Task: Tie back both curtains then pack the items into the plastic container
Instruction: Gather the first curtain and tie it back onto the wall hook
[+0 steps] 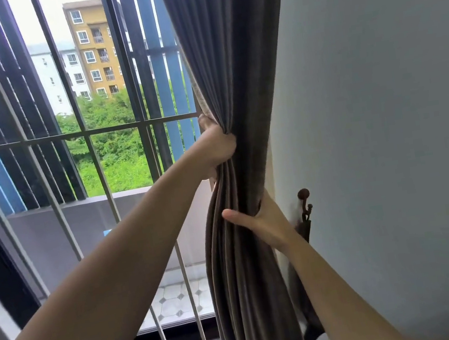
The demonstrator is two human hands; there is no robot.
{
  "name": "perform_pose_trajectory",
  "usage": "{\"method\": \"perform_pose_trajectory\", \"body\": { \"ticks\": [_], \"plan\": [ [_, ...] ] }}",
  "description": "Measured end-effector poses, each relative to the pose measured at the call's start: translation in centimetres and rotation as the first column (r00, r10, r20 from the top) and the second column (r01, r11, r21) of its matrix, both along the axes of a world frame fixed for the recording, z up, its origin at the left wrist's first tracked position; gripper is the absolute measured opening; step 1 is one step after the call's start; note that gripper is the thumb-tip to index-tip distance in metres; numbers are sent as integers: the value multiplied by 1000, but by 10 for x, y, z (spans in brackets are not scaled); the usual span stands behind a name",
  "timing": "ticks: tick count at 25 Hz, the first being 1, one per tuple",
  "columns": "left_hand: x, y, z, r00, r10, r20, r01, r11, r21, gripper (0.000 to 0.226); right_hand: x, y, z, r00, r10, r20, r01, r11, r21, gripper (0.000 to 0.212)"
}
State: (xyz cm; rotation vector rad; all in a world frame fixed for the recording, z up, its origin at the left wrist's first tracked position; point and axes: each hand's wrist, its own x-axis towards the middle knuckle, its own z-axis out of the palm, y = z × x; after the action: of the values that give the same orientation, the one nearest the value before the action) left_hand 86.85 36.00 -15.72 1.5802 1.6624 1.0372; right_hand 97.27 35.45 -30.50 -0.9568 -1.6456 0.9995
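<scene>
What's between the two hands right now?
Head view: only the bunched curtain lies between the left hand, gripping higher, and the right hand, wrapped round it lower.

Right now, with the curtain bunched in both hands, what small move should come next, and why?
Probably hold the curtain with the left hand alone and reach the right hand to the dark strap on the wall hook: the folds are gathered, but nothing binds them yet.

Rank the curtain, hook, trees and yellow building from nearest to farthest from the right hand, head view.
1. curtain: gripped by the right hand.
2. hook: just right of that hand.
3. trees: outdoors, to the left.
4. yellow building: behind the trees, upper left, farthest.
</scene>
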Motion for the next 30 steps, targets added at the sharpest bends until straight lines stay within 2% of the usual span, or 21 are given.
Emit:
{"method": "perform_pose_trajectory", "body": {
  "ticks": [2, 4, 7, 10, 16, 19, 23, 27, 28, 30],
  "plan": [
    [6, 1, 1, 997, -29, 75, 31, 999, -27, 78, -18, 1, 2, 983, -162, 82, 157, 986, 61, 101],
    [7, 3, 0, 988, -56, 144, 60, 998, -28, 81, -32, 1, 1, 948, -305, 90, 295, 950, 105, 102],
    [7, 3, -3, 970, -94, 225, 100, 995, -16, 79, -42, 0, -1, 904, -427, 29, 422, 901, 104, 90],
    [7, 2, -3, 964, -135, 230, 147, 988, -37, 80, -52, 0, -3, 834, -551, -26, 551, 831, 76, 76],
    [4, 9, -6, 946, -160, 282, 173, 985, -23, 82, -65, 6, -14, 666, -741, 84, 722, 669, 175, 66],
    [5, 8, -8, 933, -181, 312, 188, 982, 7, 78, -68, 4, -20, 623, -777, 94, 748, 626, 218, 60],
    [-2, 1, -9, 925, -203, 322, 205, 978, 30, 72, -61, 6, -22, 670, -725, 162, 689, 688, 228, 55],
    [-11, 0, -26, 898, -305, 317, 283, 952, 115, 85, -32, 1, -21, 672, -710, 209, 634, 698, 333, 52],
    [-8, 0, -36, 875, -342, 343, 306, 939, 155, 84, -24, -3, -20, 669, -715, 203, 631, 690, 354, 49],
    [1, 4, -54, 791, -360, 494, 281, 932, 229, 86, -6, -11, -17, 668, -715, 207, 621, 689, 373, 43]
  ]
}}
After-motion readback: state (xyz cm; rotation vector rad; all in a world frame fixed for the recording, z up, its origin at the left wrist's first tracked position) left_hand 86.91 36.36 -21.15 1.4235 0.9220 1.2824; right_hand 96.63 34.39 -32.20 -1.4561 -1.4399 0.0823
